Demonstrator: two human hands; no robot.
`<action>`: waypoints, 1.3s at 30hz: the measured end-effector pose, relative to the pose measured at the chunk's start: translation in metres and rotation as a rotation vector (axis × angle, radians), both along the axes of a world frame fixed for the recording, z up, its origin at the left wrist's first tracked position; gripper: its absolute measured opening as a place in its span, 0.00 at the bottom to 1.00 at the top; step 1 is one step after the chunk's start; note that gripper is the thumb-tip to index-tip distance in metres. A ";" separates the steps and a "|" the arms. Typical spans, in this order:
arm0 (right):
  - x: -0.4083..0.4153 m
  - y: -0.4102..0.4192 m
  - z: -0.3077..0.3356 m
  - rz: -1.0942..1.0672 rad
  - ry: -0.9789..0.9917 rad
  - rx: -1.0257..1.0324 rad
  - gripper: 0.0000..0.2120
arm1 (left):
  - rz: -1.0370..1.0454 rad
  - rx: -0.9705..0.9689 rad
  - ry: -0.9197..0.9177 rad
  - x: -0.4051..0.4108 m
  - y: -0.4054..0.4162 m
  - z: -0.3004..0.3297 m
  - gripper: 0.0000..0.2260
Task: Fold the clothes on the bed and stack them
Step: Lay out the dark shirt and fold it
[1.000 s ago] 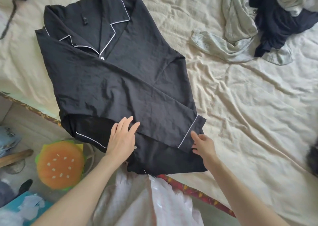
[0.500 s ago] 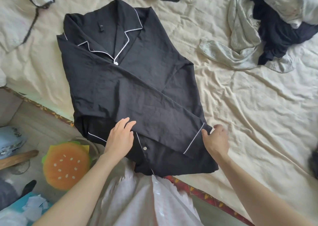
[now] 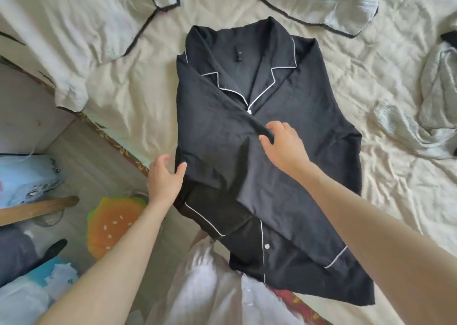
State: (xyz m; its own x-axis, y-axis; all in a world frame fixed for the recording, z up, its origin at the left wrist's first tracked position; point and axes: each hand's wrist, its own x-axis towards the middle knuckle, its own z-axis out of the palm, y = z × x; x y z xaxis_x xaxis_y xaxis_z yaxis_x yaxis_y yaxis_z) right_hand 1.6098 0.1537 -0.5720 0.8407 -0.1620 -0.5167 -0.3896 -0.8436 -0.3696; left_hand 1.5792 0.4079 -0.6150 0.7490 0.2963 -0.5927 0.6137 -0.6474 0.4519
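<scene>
**Inspector A:** We find the black pyjama shirt [image 3: 284,166] lying collar-up on the bed [image 3: 138,117], its hem overhanging the near edge. The left hand [image 3: 164,177] pinches the shirt's left fold edge, thumb on top. The right hand [image 3: 284,146] lies mid-chest, fingers [image 3: 270,128] loosely curled, pinching a ridge of cloth.

**Inspector B:** We judge this steadies the folded-in sleeve while creases are drawn out. Unfolded clothes [image 3: 420,117] wait at the right edge. Writing?

**Inspector A:** A small neck tag [image 3: 238,53]; we cannot read it.
</scene>
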 end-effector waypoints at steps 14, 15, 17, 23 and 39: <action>0.201 0.145 -0.046 0.164 0.127 0.027 0.12 | -0.192 -0.197 0.132 0.024 0.041 -0.048 0.04; 0.208 0.148 -0.049 0.106 0.154 0.056 0.15 | -0.203 -0.228 0.163 0.026 0.049 -0.050 0.04; 0.220 0.155 -0.051 0.018 0.162 0.103 0.13 | -0.204 -0.310 0.207 0.028 0.067 -0.052 0.04; 0.244 0.183 -0.052 -0.110 0.151 0.279 0.07 | -0.184 -0.436 0.228 0.038 0.093 -0.061 0.05; 0.213 0.163 -0.058 -0.066 0.048 0.285 0.18 | -0.143 -0.412 0.127 0.022 0.101 -0.064 0.15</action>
